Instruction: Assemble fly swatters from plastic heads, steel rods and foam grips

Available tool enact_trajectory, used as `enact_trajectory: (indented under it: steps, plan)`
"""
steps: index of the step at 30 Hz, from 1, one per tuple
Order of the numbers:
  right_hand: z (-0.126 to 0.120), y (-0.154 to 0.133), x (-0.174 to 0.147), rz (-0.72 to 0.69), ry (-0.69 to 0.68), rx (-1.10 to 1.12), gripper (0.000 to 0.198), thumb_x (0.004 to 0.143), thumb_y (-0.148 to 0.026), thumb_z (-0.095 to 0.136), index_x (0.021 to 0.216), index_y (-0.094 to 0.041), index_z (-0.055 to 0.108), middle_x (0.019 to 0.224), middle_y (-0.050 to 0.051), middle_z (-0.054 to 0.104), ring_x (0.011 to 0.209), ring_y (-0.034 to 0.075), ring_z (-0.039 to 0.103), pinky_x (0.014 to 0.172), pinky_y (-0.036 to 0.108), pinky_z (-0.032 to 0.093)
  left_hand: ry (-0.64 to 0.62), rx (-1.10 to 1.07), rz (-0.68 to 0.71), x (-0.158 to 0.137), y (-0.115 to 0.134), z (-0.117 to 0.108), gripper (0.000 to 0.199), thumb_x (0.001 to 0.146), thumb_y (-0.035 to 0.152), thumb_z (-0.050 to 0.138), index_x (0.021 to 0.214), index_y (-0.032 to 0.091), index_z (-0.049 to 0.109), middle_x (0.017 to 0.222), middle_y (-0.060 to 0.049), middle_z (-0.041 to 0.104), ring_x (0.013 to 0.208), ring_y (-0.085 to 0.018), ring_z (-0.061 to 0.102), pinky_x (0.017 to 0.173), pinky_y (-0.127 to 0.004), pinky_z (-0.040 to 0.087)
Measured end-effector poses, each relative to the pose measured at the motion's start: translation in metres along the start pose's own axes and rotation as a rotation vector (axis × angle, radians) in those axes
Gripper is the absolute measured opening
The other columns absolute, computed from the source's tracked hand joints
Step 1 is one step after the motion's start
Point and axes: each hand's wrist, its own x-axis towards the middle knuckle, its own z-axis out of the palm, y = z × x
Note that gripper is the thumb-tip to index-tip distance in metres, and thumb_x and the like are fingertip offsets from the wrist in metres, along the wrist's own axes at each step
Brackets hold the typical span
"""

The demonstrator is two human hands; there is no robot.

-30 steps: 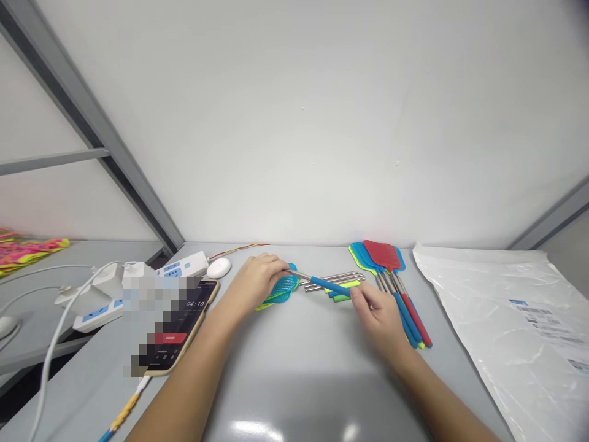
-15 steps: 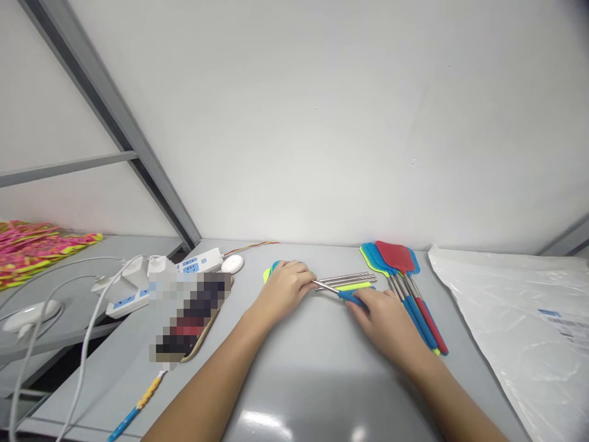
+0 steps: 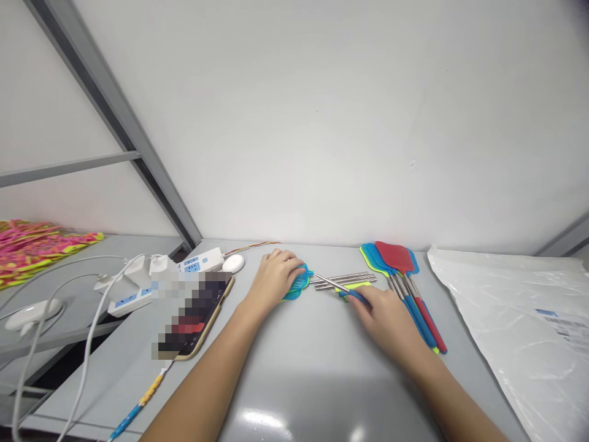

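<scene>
Now rod (image 3: 338, 286) clasped in right hand (image 3: 383, 312), left hand (image 3: 275, 275) cupping mesh head (image 3: 300, 283), hold unclear; room between forearms (image 3: 207, 374), wall (image 3: 313, 153) behind counter (image 3: 299, 362).

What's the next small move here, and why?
Probably ease the blue mesh head toward the metal rod with the left hand: that hand is at the head, while the right hand grips the rod's blue handle, its bare tip pointing that way.
</scene>
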Motion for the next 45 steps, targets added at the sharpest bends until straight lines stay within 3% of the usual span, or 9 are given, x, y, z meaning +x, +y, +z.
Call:
enact_trajectory:
  steps: [9, 15, 17, 28, 33, 39, 45]
  plan:
    - [-0.001, 0.000, 0.000, 0.029, -0.016, -0.029, 0.025, 0.094, -0.035, 0.042, 0.088, -0.023, 0.063, 0.083, 0.002, 0.069, 0.072, 0.018, 0.060, 0.062, 0.027, 0.030, -0.047, -0.044, -0.093, -0.004, 0.007, 0.021, 0.029, 0.090, 0.043, 0.049, 0.112, 0.029, 0.062, 0.120, -0.004, 0.057, 0.112, -0.025, 0.045, 0.098, -0.045, 0.030]
    - [-0.001, -0.001, -0.001, 0.043, -0.014, -0.033, 0.027, 0.094, -0.037, 0.041, 0.088, -0.023, 0.063, 0.082, 0.001, 0.068, 0.070, 0.018, 0.059, 0.060, 0.026, 0.030, -0.206, -0.091, -0.156, -0.008, 0.004, 0.028, 0.064, 0.083, 0.061, 0.051, 0.138, 0.030, 0.040, 0.143, -0.009, 0.041, 0.131, -0.031, 0.033, 0.104, -0.051, 0.025]
    - [-0.001, -0.001, -0.001, 0.046, -0.008, -0.033, 0.028, 0.094, -0.038, 0.041, 0.086, -0.023, 0.063, 0.081, 0.002, 0.068, 0.069, 0.017, 0.059, 0.060, 0.026, 0.031, -0.236, -0.101, -0.150, -0.009, 0.003, 0.027, 0.067, 0.082, 0.062, 0.050, 0.139, 0.029, 0.037, 0.145, -0.010, 0.040, 0.132, -0.031, 0.033, 0.105, -0.052, 0.024]
    - [-0.003, 0.000, -0.001, 0.069, 0.011, 0.019, 0.032, 0.093, -0.041, 0.039, 0.092, -0.023, 0.066, 0.083, 0.005, 0.069, 0.073, 0.019, 0.061, 0.061, 0.026, 0.034, -0.222, -0.194, -0.117, -0.008, 0.002, 0.011, 0.040, 0.084, 0.047, 0.053, 0.119, 0.026, 0.056, 0.127, -0.006, 0.057, 0.117, -0.025, 0.052, 0.099, -0.038, 0.038]
    - [-0.005, 0.003, 0.000, 0.096, 0.033, 0.081, 0.031, 0.092, -0.044, 0.041, 0.093, -0.026, 0.066, 0.079, 0.001, 0.067, 0.067, 0.018, 0.057, 0.058, 0.025, 0.034, -0.202, -0.257, -0.131, -0.005, 0.004, 0.002, 0.036, 0.087, 0.041, 0.048, 0.118, 0.023, 0.057, 0.121, -0.006, 0.062, 0.108, -0.023, 0.058, 0.094, -0.032, 0.043]
    - [-0.005, 0.003, 0.000, 0.099, 0.038, 0.117, 0.030, 0.092, -0.044, 0.041, 0.091, -0.026, 0.065, 0.078, 0.001, 0.066, 0.068, 0.018, 0.056, 0.058, 0.026, 0.034, -0.166, -0.103, -0.183, -0.004, 0.006, -0.002, 0.035, 0.087, 0.024, 0.043, 0.120, 0.023, 0.055, 0.121, -0.006, 0.062, 0.107, -0.021, 0.059, 0.091, -0.030, 0.043]
    - [-0.004, 0.002, 0.000, 0.079, 0.020, 0.133, 0.030, 0.092, -0.045, 0.041, 0.093, -0.026, 0.065, 0.079, 0.001, 0.067, 0.068, 0.018, 0.057, 0.061, 0.027, 0.036, -0.190, 0.099, -0.163, -0.004, 0.008, -0.003, 0.031, 0.079, 0.011, 0.045, 0.102, 0.023, 0.062, 0.110, -0.005, 0.066, 0.087, -0.020, 0.065, 0.074, -0.028, 0.047]
